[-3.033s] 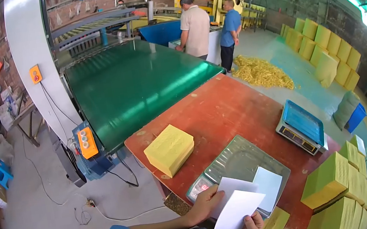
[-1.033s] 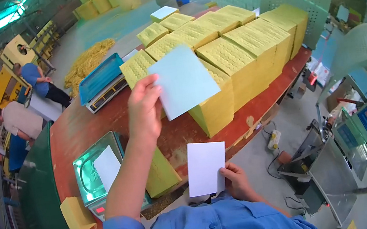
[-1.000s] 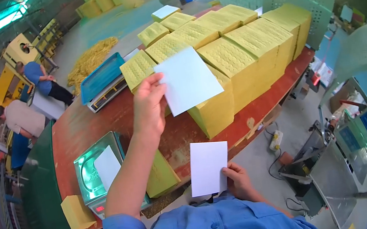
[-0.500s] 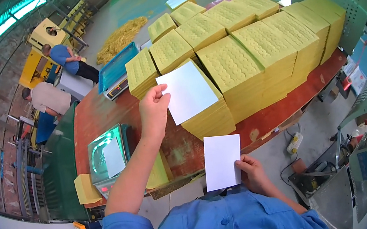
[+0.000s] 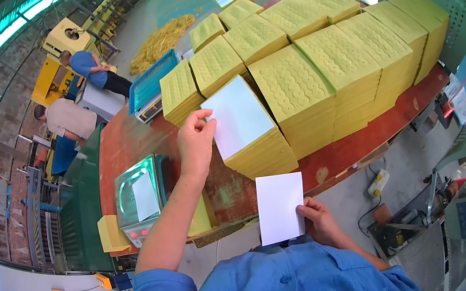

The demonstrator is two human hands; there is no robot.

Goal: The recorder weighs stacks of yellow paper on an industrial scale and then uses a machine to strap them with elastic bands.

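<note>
My left hand pinches the left edge of a white paper sheet. That sheet lies over the top of the nearest stack of yellow paper, roughly lined up with its sides. Lower down, in front of my body, my right hand grips the right edge of a white rectangular card or paper, which faces me blank, thumb on its front. Close behind the covered stack stand several yellow paper stacks with rows of round embossed shapes on top.
The red tabletop carries the stacks. Left of my arm sits a digital scale with a white sheet on it; a blue tray lies beyond. Two people are at the far left. A power strip lies on the right floor.
The white sheet under my left hand has settled flatter and squarer onto the yellow stack. My right hand and its card have barely moved; the view has shifted slightly.
</note>
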